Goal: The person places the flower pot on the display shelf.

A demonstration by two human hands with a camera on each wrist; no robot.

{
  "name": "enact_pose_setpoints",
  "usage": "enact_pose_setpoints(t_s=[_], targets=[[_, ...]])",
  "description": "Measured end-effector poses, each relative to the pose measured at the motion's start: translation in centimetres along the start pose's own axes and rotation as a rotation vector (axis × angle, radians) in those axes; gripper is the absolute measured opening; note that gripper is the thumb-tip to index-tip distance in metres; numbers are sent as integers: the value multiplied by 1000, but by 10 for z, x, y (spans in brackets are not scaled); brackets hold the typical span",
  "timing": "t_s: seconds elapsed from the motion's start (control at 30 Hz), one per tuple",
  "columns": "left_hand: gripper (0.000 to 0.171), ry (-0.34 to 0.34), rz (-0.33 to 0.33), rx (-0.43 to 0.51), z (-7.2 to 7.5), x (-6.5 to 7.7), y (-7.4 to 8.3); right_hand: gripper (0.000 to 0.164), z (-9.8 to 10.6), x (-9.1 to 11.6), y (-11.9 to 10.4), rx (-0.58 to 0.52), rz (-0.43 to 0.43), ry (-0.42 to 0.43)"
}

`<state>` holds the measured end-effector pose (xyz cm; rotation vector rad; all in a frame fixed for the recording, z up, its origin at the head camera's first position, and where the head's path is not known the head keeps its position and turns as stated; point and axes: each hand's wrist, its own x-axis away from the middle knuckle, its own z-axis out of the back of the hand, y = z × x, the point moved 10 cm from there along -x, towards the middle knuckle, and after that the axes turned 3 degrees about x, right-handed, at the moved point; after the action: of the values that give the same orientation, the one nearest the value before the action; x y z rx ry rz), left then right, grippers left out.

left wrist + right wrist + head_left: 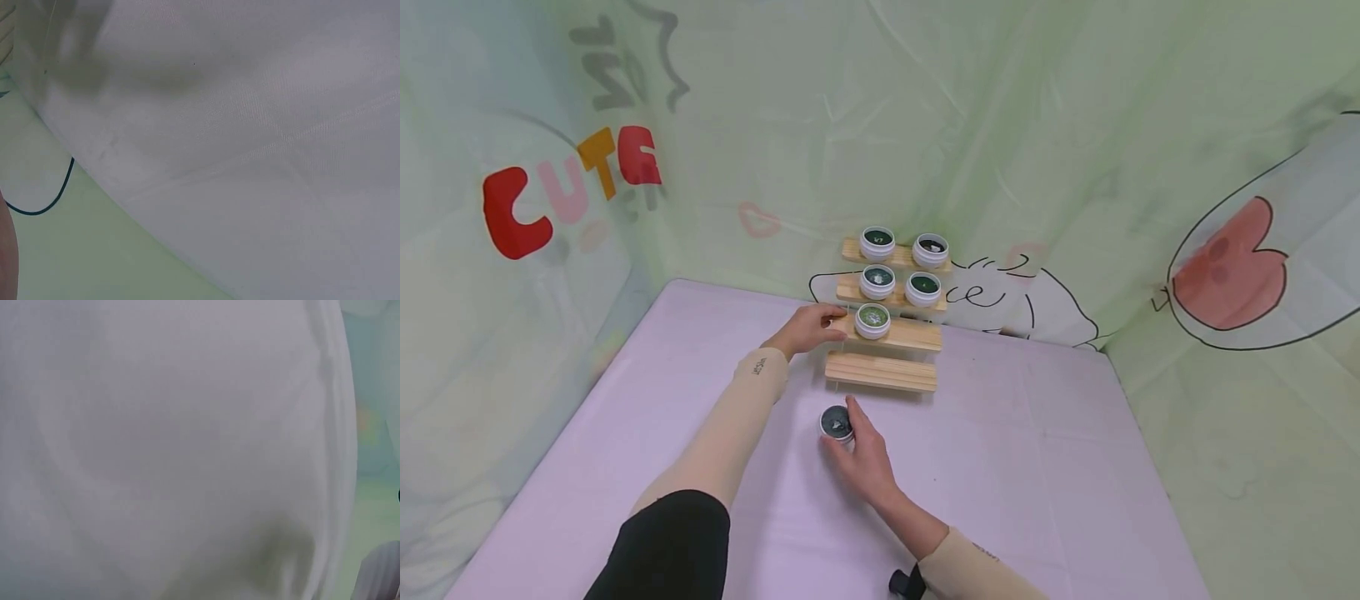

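Note:
My right hand holds a small round white jar with a dark top between thumb and fingers, in front of a tiered wooden rack. At the rack's left side, my left hand pinches the end of the third plank from the top. A white jar with a green top stands on that plank, close to the left fingers. The two upper planks carry two jars each, among them a black-topped jar. In the right wrist view, part of a white ridged object shows at the lower right.
The rack stands near the back edge of a table with a pale lilac cloth. A printed curtain hangs close behind and at both sides. A small black object shows beside the right sleeve at the bottom.

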<state>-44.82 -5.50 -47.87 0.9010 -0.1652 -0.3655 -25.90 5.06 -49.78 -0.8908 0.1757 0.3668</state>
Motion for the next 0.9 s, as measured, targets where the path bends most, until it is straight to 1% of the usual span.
enact_pose_setpoints(t_s=[0.2,0.4,0.47,0.63,0.77,0.9], targets=[[55,8,-14,-10,1,-1,0,70,15,-10,4,-7,-42,-3],[55,2,-7,-4,2,-1,0,71,26,-19,17,-2,-99,12],[56,-4,3,0,2,0,0,71,32,-22,21,-4,-112,27],[56,-6,-3,-9,2,1,1,72,48,-34,29,-11,-141,68],[56,0,-20,-21,1,0,1,74,63,-45,38,-12,-199,88],[55,0,-20,-13,0,-4,-4,76,79,-58,42,-13,-252,120]])
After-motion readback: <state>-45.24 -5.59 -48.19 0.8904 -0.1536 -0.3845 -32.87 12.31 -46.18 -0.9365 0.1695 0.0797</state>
